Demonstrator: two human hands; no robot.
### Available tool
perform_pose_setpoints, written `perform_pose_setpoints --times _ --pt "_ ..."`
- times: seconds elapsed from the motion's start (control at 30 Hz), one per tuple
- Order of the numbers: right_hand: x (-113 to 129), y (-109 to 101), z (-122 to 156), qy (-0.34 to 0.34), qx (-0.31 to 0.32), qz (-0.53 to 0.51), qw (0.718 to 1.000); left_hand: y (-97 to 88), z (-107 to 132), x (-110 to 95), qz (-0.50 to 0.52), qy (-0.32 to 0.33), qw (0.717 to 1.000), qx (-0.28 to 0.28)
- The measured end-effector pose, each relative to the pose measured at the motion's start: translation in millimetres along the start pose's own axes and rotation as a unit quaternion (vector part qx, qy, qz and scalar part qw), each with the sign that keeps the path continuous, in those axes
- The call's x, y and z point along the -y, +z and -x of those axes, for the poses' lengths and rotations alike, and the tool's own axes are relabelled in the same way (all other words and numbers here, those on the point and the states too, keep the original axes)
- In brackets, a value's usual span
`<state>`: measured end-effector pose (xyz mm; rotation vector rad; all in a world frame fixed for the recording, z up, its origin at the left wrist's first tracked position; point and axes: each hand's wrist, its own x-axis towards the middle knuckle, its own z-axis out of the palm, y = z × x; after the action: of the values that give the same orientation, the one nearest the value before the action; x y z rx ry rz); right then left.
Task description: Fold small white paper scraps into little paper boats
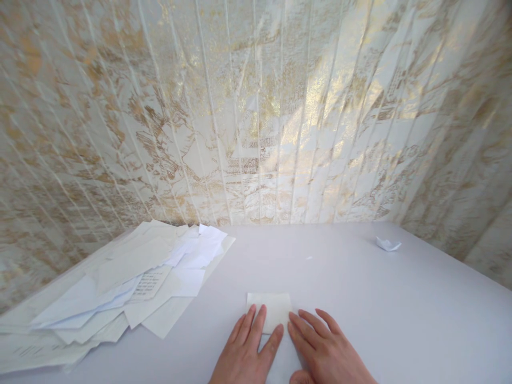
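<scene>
A small sheet of off-white paper (pixel 271 309) lies flat on the table near its front, apparently folded, with a whiter part showing below it between my hands. My left hand (pixel 250 344) rests on the paper's left side, fingers stretched out and the thumb at its lower edge. At the right edge of the paper my right hand (pixel 324 344) lies with its fingers extended, the index fingertip touching or just beside that edge. Its thumb is bent near the bottom of the view. Part of the paper's lower end is hidden by the hands.
A loose pile of papers (pixel 132 288), some with printed text, spreads over the left of the white table (pixel 400 320). A small folded paper boat (pixel 388 244) sits at the far right. A tiny paper scrap (pixel 309 258) lies mid-table. Patterned curtains (pixel 256 117) hang behind.
</scene>
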<state>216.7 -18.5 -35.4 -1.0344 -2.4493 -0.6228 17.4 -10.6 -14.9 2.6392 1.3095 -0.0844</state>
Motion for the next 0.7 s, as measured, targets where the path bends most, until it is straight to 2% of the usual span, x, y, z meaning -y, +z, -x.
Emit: perform_pose_setpoints --times 0.1,0.2,0.3,0.37,0.5,0.7 --pt "2.9 2.4 0.6 0.047 -0.035 0.002 0.998 1.0 -0.2 0.5 -0.003 0.008 1.000 -0.007" --pt "3.7 -1.6 -4.4 0.075 -0.033 0.007 0.997 1.6 0.1 0.8 -0.006 0.007 1.000 -0.006" --pt "3.6 -3.4 -10.0 0.000 -0.018 -0.010 1.000 1.1 0.5 0.6 -0.002 0.005 1.000 -0.008" --pt "4.1 0.0 -11.0 -0.023 0.002 -0.034 0.999 0.2 0.4 0.2 0.005 0.008 1.000 -0.002" --pt "5.3 10.5 -6.9 -0.028 0.039 -0.051 0.998 -2.2 0.2 0.0 0.011 0.010 1.000 0.020" --pt "5.1 12.7 -4.7 -0.026 0.048 -0.058 0.997 -8.7 6.0 3.8 -0.001 0.007 0.999 0.042"
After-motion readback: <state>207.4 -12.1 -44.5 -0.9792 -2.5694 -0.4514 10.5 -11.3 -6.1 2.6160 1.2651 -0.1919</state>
